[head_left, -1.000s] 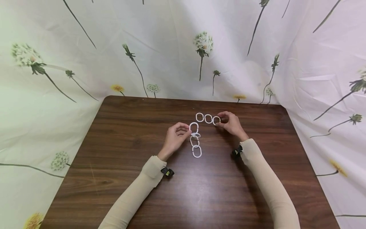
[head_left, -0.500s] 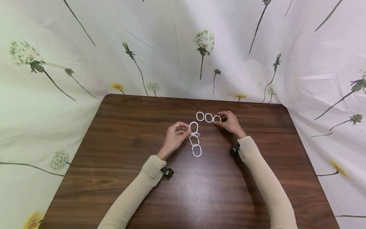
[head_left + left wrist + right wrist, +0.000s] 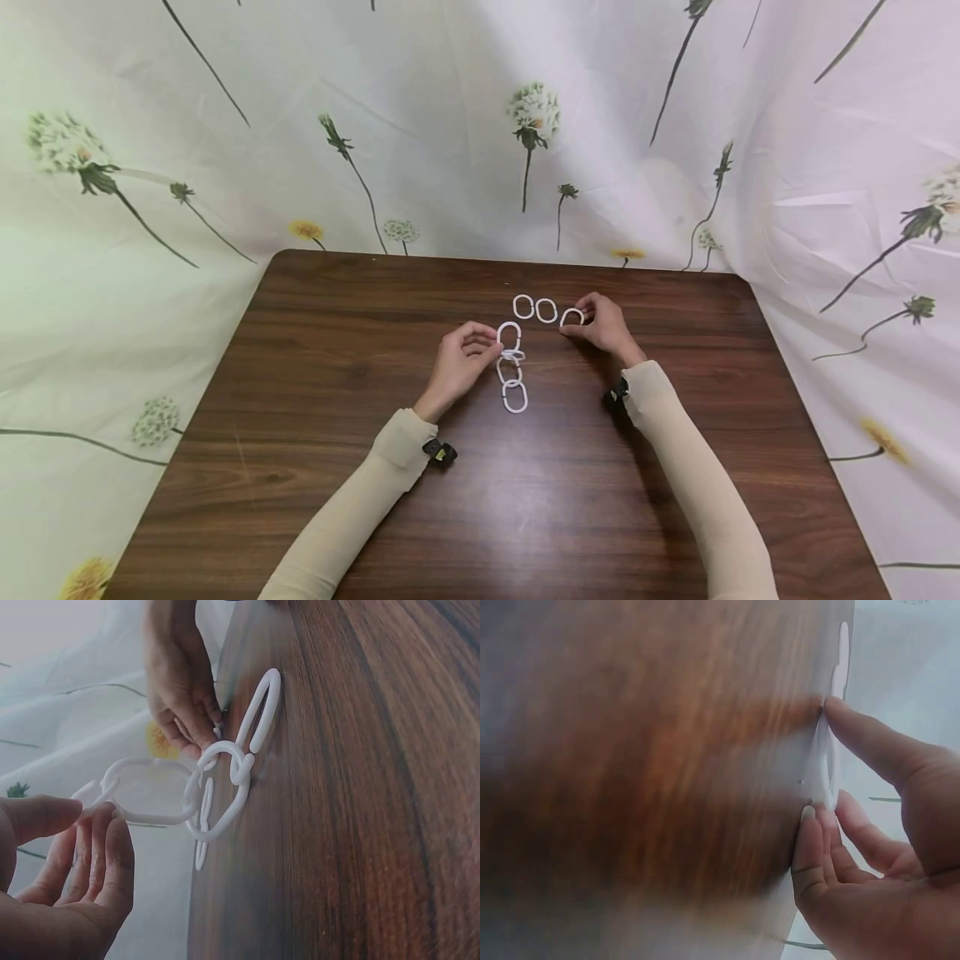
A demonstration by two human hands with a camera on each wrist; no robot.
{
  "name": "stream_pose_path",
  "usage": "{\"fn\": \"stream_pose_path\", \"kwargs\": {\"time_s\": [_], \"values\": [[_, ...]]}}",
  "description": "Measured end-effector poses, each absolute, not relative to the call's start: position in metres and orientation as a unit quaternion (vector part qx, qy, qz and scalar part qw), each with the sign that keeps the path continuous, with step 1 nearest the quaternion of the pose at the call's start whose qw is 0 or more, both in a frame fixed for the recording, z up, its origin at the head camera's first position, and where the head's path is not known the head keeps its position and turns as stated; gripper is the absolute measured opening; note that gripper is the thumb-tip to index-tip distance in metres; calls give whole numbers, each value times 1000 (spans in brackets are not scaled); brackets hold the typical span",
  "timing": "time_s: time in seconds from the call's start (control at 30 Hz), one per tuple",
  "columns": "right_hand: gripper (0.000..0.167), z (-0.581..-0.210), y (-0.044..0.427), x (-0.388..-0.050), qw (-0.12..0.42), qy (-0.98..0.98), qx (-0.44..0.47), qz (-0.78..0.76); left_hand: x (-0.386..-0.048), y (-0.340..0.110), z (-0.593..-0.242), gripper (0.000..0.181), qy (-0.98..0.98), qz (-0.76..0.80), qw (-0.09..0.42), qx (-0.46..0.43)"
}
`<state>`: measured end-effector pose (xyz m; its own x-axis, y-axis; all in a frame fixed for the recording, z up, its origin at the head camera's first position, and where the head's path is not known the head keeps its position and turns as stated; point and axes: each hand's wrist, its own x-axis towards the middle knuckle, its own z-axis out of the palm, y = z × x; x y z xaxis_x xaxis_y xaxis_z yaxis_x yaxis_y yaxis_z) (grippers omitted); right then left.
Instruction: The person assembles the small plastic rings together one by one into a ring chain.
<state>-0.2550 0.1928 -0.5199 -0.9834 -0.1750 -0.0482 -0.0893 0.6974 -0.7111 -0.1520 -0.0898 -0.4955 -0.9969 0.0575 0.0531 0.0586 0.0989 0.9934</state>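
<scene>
A chain of white oval links (image 3: 515, 397) hangs from my left hand (image 3: 459, 367), whose thumb and fingertips pinch its top link (image 3: 509, 335). In the left wrist view the left hand (image 3: 71, 877) holds an end link, and the lowest link (image 3: 259, 712) meets the table. My right hand (image 3: 609, 327) has thumb and fingers around a separate white link (image 3: 572, 311) at the table surface. The right wrist view shows the right hand (image 3: 877, 825) with thumb and fingertips at opposite ends of that link (image 3: 832, 761).
Two loose white links, one (image 3: 523, 307) left of the other (image 3: 556, 312), lie on the brown wooden table (image 3: 337, 467) near its back edge. A white cloth (image 3: 450, 125) with printed flowers hangs behind the table and at both sides.
The right hand's link has moved slightly away from the two loose links, toward the person, and a gap now shows between them. The left hand and its chain have barely moved.
</scene>
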Motion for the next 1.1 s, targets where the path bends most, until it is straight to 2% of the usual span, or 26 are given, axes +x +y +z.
{"fn": "stream_pose_path", "kwargs": {"time_s": [0.2, 0.5, 0.8, 1.1], "values": [[55, -520, 194, -246, 47, 926, -91, -364, -152, -89, -500, 19, -738, -673, 18, -50], [45, -519, 192, -235, 52, 922, -102, -371, -149, -91, -497, 22, -741, -670, 1, -40], [23, -516, 197, -226, 53, 906, -82, -411, -152, -95, -496, 22, -739, -673, -1, -44], [18, -508, 196, -220, 54, 894, -97, -433, -154, -97, -496, 22, -742, -669, -1, -43]]}}
